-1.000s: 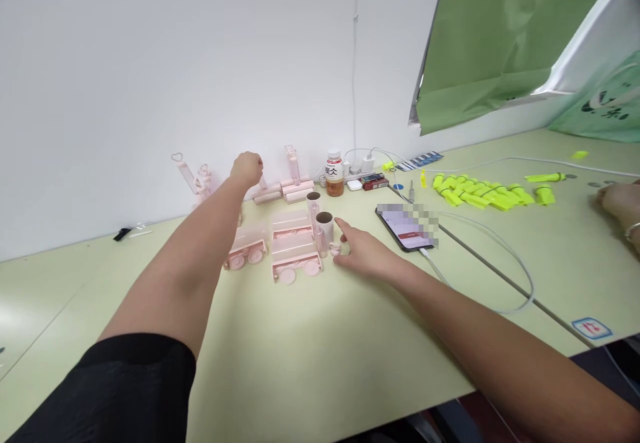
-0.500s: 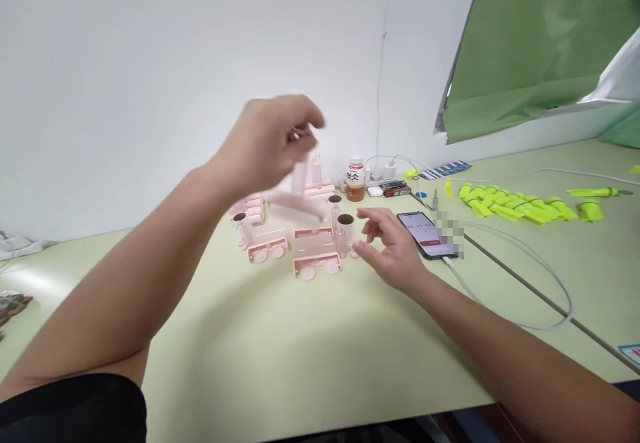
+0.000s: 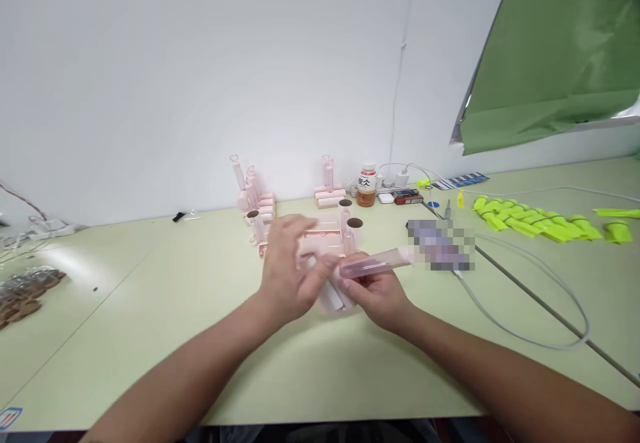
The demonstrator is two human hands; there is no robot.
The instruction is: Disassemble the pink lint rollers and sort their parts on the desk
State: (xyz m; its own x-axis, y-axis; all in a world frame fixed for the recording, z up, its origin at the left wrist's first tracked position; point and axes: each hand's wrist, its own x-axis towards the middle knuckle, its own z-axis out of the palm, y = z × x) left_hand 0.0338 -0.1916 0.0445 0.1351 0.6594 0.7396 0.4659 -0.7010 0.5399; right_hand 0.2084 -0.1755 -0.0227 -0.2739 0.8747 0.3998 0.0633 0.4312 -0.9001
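Observation:
A pink item point(image 3: 373, 264) with a clear tube-like handle and a pale roller body is between my hands, above the table's middle. My right hand point(image 3: 383, 296) has its fingers wrapped round the item where tube and body meet, with the tube pointing right. My left hand point(image 3: 290, 266) is at the item's left side, its fingers spread and slightly blurred; the thumb is near the body. Just behind the hands lie more pink parts point(image 3: 323, 236) with upright clear tubes, partly hidden by my left hand.
Pink rollers point(image 3: 330, 196) stand by the wall, near a brown bottle point(image 3: 366, 190). A pixelated phone point(image 3: 440, 244) with a white cable lies at right, before several yellow-green pieces point(image 3: 540, 220). Brown items point(image 3: 20, 303) in clear wrap lie far left.
My left hand has come down from its raised position with the pink item, which my right hand now holds. The view has shifted, showing more of the table's left side.

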